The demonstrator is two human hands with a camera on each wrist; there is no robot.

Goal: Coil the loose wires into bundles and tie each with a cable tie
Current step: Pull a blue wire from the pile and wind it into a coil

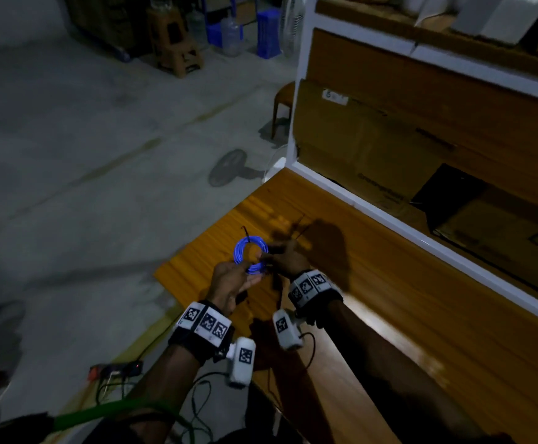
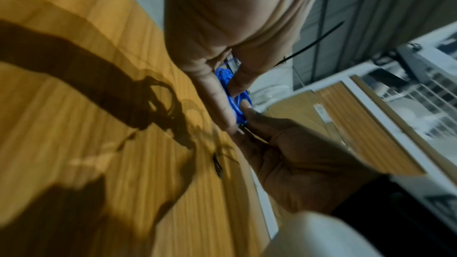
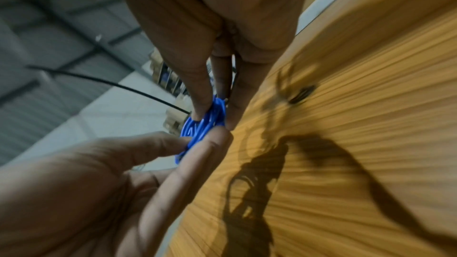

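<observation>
Pinching blue wire coil (image 1: pixel 250 253) with left hand (image 1: pixel 231 281) at 6 o'clock, right hand (image 1: pixel 285 258) at 3, keeping loops together near black cable tie (image 1: pixel 245 232).

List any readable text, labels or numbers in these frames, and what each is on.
Nothing reads clearly.
White label on the cardboard box: blurred, unreadable.
Dark print lower on the same box: blurred.
Wrist bands: square coded markers only, no words.
</observation>
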